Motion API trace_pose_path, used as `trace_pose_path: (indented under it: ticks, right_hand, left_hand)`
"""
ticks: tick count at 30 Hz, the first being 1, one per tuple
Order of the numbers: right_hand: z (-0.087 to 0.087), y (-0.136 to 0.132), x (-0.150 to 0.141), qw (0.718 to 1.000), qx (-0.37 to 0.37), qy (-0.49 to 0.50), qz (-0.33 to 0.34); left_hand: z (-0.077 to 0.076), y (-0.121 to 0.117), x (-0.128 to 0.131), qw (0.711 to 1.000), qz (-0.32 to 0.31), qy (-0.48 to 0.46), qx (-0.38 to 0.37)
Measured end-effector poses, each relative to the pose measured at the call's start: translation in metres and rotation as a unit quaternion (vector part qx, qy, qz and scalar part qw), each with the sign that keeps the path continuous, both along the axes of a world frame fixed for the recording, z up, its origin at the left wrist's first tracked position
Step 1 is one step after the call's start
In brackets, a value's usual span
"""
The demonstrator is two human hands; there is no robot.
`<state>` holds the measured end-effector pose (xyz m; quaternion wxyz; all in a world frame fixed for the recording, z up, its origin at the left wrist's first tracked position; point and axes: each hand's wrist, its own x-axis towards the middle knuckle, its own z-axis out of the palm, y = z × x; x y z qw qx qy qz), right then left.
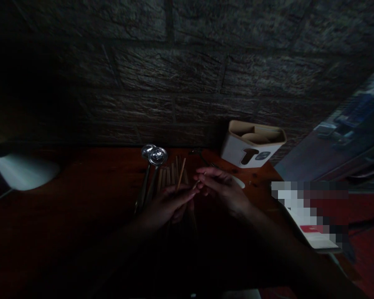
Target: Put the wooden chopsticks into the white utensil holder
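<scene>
My left hand [171, 203] is closed around a wooden chopstick [181, 174] that points up and away from me. In my right hand [222, 187] another thin chopstick [202, 179] is pinched between the fingertips, and its lower end meets my left thumb. Several more chopsticks [167, 176] lie side by side on the wooden table [81, 195], just beyond my left hand. To their left rest two long-handled metal ladles [158, 156], one partly over the other. Deep shadow hides the lower part of my left hand.
A white utensil holder [246, 151] with a tan rim and compartments stands at the back right, close to the brick wall [174, 74]. Some dark thin utensils [201, 154] and a white handle-like piece [238, 182] lie nearby. A pale container [26, 170] is at far left.
</scene>
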<state>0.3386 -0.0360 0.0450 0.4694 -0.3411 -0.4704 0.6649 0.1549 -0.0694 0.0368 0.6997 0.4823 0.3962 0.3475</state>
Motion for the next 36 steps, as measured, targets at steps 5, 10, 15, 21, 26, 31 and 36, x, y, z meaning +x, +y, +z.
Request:
trace_pose_path:
  ticks: [5, 10, 15, 21, 26, 31, 36]
  right_hand:
    - [-0.004, 0.001, 0.0, 0.999, 0.013, -0.028, 0.025]
    - [-0.006, 0.007, 0.003, 0.997, -0.014, -0.043, -0.063]
    - [-0.001, 0.007, 0.007, 0.999, -0.023, 0.023, -0.042]
    - [-0.001, 0.003, 0.004, 1.0, -0.012, 0.017, -0.007]
    - [-0.001, 0.0, 0.001, 0.999, 0.013, -0.034, -0.03]
    - [0.001, -0.002, -0.003, 0.997, 0.002, -0.034, -0.067]
    - [0.006, -0.002, 0.001, 0.999, 0.016, 0.005, -0.035]
  left_hand:
    - [0.005, -0.001, 0.0, 1.0, 0.01, -0.002, -0.005]
    - [0.004, -0.004, 0.002, 1.0, -0.006, -0.014, -0.021]
    - [0.001, -0.001, -0.003, 0.999, 0.012, -0.034, -0.021]
    - [-0.001, 0.0, -0.005, 1.0, 0.018, -0.024, -0.005]
    - [-0.004, 0.0, -0.005, 1.0, 0.012, 0.003, 0.013]
    - [-0.004, -0.002, -0.004, 0.997, 0.028, 0.059, 0.03]
    - [0.0, -0.001, -0.004, 0.998, 0.051, 0.029, 0.0]
